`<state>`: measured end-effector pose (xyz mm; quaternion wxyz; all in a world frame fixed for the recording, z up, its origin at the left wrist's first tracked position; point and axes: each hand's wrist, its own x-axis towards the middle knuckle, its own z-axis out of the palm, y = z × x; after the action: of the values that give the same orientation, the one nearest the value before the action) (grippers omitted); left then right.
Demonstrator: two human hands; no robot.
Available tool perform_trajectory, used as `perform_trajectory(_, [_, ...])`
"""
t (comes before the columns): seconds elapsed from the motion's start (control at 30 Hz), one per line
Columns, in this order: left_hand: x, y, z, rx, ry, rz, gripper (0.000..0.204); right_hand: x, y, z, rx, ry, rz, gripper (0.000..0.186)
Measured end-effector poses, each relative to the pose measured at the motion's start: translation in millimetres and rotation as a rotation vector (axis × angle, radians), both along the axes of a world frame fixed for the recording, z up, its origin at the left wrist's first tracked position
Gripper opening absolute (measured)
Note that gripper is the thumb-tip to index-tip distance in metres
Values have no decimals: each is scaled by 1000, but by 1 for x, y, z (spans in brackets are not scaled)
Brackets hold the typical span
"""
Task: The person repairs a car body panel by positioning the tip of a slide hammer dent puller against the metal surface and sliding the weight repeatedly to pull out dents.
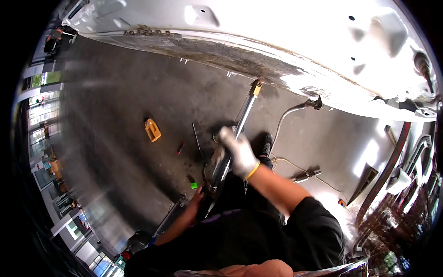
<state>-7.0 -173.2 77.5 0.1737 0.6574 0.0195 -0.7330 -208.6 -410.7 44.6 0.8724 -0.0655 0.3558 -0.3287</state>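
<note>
A slide hammer [246, 112], a long silver rod with a brass-coloured tip, runs slantwise from my body up to the car's lower sill [221, 53]. Its tip meets or nearly meets the sill edge. Wrapped around the rod at mid-length is my right hand [240, 154], in a white glove with a yellow cuff and slightly blurred. My bare left hand [196, 203] grips the dark lower end near my waist; most of its fingers are hidden. Dirt and scuffed bare metal mark the sill, and small metal tabs [183, 60] stick out along its lower edge.
On the floor lie a yellow jug [152, 130], a thin dark rod [197, 138], a red-handled tool [181, 148] and a green cap-like piece [194, 185]. A cable with a clamp [315, 103] hangs at the sill, right. Removed car trim [385, 175] stands far right.
</note>
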Motion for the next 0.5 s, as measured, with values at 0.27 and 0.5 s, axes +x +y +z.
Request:
perform_trajectory(0.27, [13,68,4,21,-111,89,64,30,135,-37,-240,210,281,35])
perform_trajectory(0.5, [6,107,-17,15,-141,163,65,36,129,-39,317,-70,131,30])
